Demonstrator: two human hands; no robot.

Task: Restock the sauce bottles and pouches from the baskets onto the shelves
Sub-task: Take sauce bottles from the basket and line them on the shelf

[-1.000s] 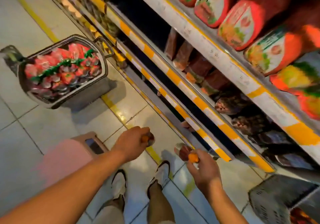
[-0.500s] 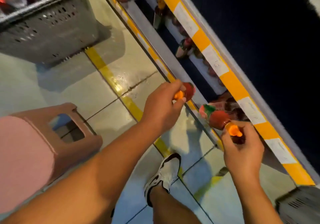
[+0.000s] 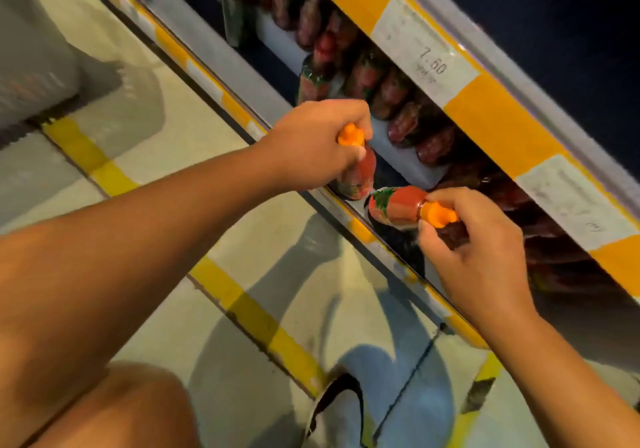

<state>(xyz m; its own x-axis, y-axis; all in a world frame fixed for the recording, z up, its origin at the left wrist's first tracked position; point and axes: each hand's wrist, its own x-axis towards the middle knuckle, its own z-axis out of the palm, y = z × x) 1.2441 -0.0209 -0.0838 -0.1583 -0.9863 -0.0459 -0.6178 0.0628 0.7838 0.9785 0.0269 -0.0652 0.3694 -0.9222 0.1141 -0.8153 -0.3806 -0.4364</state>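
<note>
gripping red, orange-capped sauce bottles [image 3: 398, 206], labels seemingly green.

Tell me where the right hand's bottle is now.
Lower right of the head view: the right hand pinches the bottle by its orange cap, tipped sideways over the bottom shelf's edge, beside the left hand's bottle.

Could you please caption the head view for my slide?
Each hand, left and right, grips an orange-capped sauce bottle at the bottom shelf.

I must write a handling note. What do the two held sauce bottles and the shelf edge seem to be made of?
Both bottles, left-hand and right-hand, look like glossy clear plastic with matte orange plastic caps; glass cannot be excluded. The shelf edge looks like painted grey metal with shiny yellow and white strips.
</note>
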